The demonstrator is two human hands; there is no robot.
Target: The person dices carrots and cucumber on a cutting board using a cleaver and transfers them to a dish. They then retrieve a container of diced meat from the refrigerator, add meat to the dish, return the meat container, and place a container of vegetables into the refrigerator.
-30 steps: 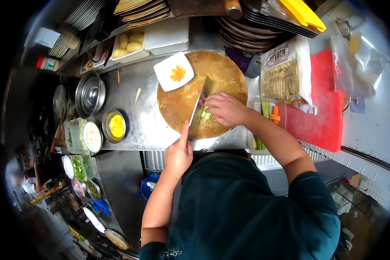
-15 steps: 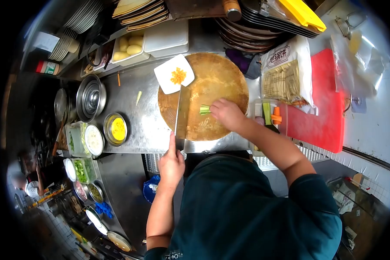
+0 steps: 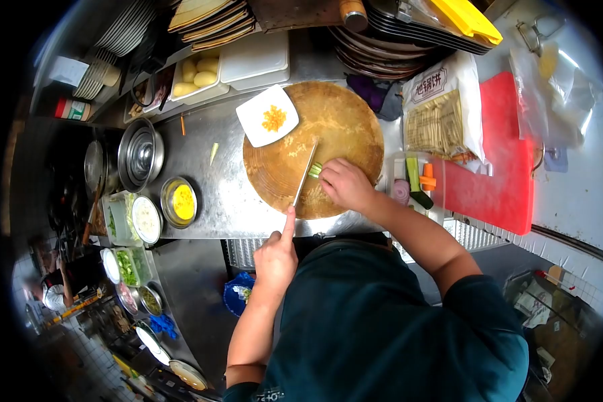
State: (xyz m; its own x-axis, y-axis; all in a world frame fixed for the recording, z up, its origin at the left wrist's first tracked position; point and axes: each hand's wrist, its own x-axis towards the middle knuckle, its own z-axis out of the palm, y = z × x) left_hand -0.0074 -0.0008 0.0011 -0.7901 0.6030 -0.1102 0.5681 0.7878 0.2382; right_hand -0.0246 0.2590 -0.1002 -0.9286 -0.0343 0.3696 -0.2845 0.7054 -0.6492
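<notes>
My left hand [image 3: 277, 258] is closed round the handle of a cleaver, index finger stretched along it. The cleaver [image 3: 306, 173] stands on edge on a round wooden board [image 3: 268, 171], its blade beside a bunch of green strips. My right hand [image 3: 345, 185] presses the green strips [image 3: 315, 170] to the board, fingers curled together over their right end. A square white plate [image 3: 251, 118] with small orange pieces [image 3: 273, 118] rests on the board's upper left edge.
Right of the board are a clear container [image 3: 398, 172] with vegetables, a bag [image 3: 442, 114] and a red board [image 3: 489, 161]. Metal bowls [image 3: 141, 155] stand left. Stacked dark plates [image 3: 375, 57] lie behind. Another person [image 3: 55, 291] is at far left.
The cleaver first moved left, away from the strips, then came back right beside them. My right hand shifted slightly and the green strips are gathered under its fingers.
</notes>
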